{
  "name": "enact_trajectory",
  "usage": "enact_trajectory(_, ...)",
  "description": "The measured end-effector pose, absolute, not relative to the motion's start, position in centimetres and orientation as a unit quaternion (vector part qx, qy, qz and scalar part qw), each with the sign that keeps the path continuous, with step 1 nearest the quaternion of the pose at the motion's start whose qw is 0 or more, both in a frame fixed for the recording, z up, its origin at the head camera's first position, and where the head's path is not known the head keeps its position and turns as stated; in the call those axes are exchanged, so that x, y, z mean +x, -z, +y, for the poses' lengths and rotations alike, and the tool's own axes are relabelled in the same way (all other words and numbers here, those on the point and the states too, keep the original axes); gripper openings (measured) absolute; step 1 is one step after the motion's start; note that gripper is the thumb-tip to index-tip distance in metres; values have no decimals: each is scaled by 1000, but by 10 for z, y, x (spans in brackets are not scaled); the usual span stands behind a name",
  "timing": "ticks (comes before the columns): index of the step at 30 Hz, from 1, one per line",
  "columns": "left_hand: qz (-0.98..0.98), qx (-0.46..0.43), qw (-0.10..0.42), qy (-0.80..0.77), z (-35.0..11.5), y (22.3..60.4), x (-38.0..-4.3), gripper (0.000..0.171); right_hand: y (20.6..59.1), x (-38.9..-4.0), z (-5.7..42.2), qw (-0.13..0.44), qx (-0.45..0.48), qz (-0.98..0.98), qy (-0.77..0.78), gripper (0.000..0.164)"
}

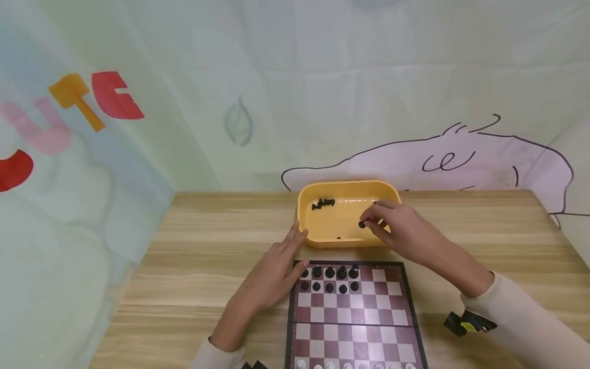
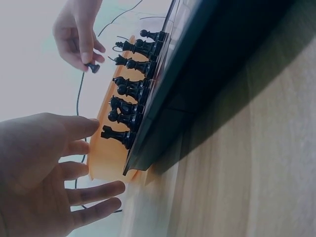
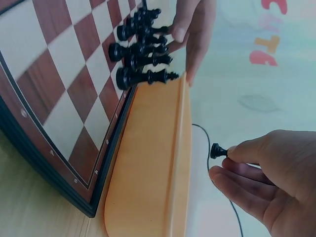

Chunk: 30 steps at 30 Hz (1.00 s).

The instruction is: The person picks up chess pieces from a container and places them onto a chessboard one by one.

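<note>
- While the right hand (image 1: 405,229) is pinching one small black chess piece (image 1: 361,224) between thumb and fingertips, the piece is hanging over the right part of the orange tray (image 1: 343,220), its base pointing away from the grip.
- Left hand (image 1: 275,274) is holding nothing, fingers extending and parting, beside the tray's near left corner and the chessboard's far left corner; cannot tell whether it is touching either.
- Chessboard (image 1: 365,314) is lying on the wooden surface (image 1: 207,246), just nearer than the tray.
- Ten black chessmen (image 1: 329,273) are standing in two rows of five, filling the far left squares.
- White chessmen (image 1: 330,366) are lining the near edge, partly cropped.
- More black pieces (image 1: 324,203) are lying clustered in the tray's far left corner.
</note>
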<state>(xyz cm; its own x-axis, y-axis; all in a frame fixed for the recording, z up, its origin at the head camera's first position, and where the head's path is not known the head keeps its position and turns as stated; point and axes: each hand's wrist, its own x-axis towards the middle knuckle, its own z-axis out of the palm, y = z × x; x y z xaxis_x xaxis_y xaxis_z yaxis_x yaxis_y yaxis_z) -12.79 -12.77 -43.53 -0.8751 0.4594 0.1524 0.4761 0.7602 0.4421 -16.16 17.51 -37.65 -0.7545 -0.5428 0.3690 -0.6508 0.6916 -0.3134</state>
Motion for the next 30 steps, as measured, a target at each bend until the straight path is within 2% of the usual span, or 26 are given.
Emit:
enact_trajectory(16, -937, -248, 13, 244, -127, 438, -130, 63, 375, -125, 182, 104, 328, -907, -243, 19)
enact_trajectory(30, -935, -255, 19, 245, -128, 439, -132, 65, 392, -102, 186, 67, 331, -910, -239, 20)
